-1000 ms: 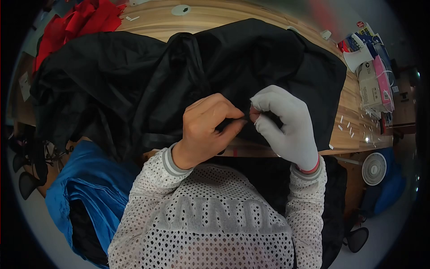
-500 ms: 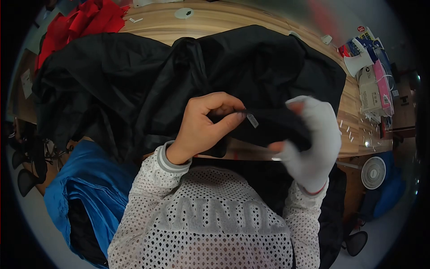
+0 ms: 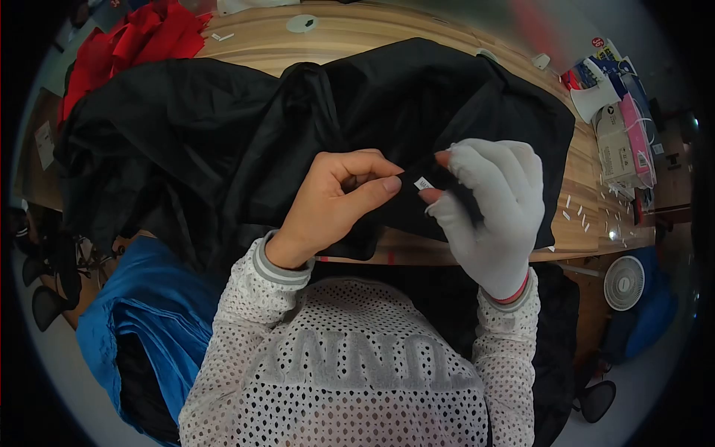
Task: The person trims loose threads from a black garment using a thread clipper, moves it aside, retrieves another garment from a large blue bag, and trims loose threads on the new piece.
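Note:
A large piece of black fabric (image 3: 216,134) lies in folds across the table in front of me. My left hand (image 3: 335,197), bare, pinches a bit of this fabric between thumb and forefinger. Just right of those fingertips a small white label (image 3: 422,183) with dark print shows against the black. My right hand (image 3: 495,205) wears a white glove with the thumb and forefinger tips uncovered. Its thumb and forefinger are apart, close to the label's right side; whether the thumb touches the label I cannot tell.
Red fabric (image 3: 134,45) is heaped at the back left. Several small white labels (image 3: 583,221) lie scattered on the wooden table (image 3: 596,186) at the right, near a carton (image 3: 617,145). Blue fabric (image 3: 141,298) hangs at the lower left; a white fan (image 3: 624,283) stands lower right.
My right hand has moved left and up toward the label, and its thumb and forefinger no longer hold the black fabric out to the right. The label now lies more upright to view.

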Action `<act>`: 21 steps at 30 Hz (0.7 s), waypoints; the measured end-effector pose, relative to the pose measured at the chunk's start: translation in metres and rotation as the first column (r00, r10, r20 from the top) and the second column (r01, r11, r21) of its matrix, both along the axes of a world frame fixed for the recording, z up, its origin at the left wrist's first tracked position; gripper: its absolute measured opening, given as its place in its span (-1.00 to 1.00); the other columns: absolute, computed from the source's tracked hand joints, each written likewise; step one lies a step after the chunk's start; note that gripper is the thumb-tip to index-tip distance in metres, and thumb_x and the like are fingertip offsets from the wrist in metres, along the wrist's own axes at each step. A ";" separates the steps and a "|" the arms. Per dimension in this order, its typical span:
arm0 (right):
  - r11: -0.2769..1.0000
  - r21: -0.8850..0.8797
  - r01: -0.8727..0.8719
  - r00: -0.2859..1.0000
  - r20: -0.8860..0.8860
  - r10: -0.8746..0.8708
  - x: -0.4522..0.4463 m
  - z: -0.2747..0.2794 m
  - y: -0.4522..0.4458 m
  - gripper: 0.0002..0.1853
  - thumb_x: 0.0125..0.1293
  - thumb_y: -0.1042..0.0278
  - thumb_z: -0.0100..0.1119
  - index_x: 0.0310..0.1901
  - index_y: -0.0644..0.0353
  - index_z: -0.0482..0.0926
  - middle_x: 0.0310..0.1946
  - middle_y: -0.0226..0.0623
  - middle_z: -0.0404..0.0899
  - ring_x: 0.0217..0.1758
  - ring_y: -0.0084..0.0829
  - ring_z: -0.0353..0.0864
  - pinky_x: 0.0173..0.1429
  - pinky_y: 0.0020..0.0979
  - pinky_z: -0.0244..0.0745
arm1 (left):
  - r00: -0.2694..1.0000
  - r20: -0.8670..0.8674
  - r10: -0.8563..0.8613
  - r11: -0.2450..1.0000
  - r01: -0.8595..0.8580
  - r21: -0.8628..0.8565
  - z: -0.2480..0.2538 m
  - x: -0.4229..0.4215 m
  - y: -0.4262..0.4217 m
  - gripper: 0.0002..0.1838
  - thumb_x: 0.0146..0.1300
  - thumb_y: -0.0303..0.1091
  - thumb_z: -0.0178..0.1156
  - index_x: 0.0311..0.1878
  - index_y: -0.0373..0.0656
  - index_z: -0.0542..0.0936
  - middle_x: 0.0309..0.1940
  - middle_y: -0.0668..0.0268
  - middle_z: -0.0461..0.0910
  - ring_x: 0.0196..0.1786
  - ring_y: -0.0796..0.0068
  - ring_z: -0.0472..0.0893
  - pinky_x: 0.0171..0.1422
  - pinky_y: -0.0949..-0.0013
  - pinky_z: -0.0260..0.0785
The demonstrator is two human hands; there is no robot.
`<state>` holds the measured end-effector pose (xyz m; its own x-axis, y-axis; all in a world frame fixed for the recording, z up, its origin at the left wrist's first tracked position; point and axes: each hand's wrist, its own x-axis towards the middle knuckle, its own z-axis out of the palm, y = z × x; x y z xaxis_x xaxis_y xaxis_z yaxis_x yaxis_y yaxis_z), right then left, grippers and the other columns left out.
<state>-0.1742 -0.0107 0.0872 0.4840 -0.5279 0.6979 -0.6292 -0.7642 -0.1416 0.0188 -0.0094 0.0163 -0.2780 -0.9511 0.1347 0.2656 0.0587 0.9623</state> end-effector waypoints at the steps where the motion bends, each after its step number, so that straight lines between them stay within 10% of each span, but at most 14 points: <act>1: 0.997 0.074 0.003 1.000 -0.010 -0.002 0.002 -0.001 0.001 -0.68 -0.05 0.35 0.45 -0.25 0.22 0.58 -0.29 -0.30 0.61 -0.24 -0.28 0.48 -0.14 -0.34 0.37 | 1.000 -0.008 0.009 0.999 -0.009 -0.032 -0.001 -0.001 0.001 -0.88 0.27 -0.48 0.23 -0.22 -0.34 0.67 -0.53 0.51 0.53 -0.50 0.85 0.33 -0.43 0.65 0.12; 7: 0.996 0.087 -0.020 1.000 -0.014 0.022 0.008 -0.017 0.001 -0.69 -0.15 0.64 0.34 -0.28 0.20 0.57 -0.31 -0.31 0.60 -0.29 -0.32 0.50 -0.21 -0.38 0.39 | 1.000 0.020 0.022 0.990 -0.019 -0.137 -0.001 -0.003 0.001 -0.87 0.27 -0.51 0.21 -0.19 -0.37 0.66 -0.48 0.45 0.57 -0.48 0.81 0.39 -0.41 0.65 0.17; 15: 0.767 0.531 -0.361 0.844 0.536 0.027 -0.001 -0.037 0.005 -0.92 0.25 0.66 0.13 -0.24 0.31 0.50 -0.25 -0.17 0.62 -0.35 -0.56 0.54 -0.28 -0.56 0.48 | 0.984 0.148 0.099 0.986 -0.077 -0.146 0.000 -0.004 -0.003 -0.86 0.28 -0.48 0.22 -0.19 -0.35 0.67 -0.49 0.43 0.57 -0.47 0.79 0.42 -0.39 0.64 0.21; 21: 0.736 0.501 -0.455 0.720 0.694 -0.027 -0.006 -0.047 0.008 -0.81 0.21 0.79 -0.05 -0.18 0.37 0.47 -0.25 -0.18 0.62 -0.39 -0.61 0.51 -0.26 -0.56 0.51 | 0.983 0.177 0.054 0.989 -0.027 -0.148 -0.005 -0.010 -0.004 -0.86 0.26 -0.47 0.24 -0.20 -0.35 0.67 -0.45 0.41 0.58 -0.44 0.76 0.46 -0.35 0.63 0.26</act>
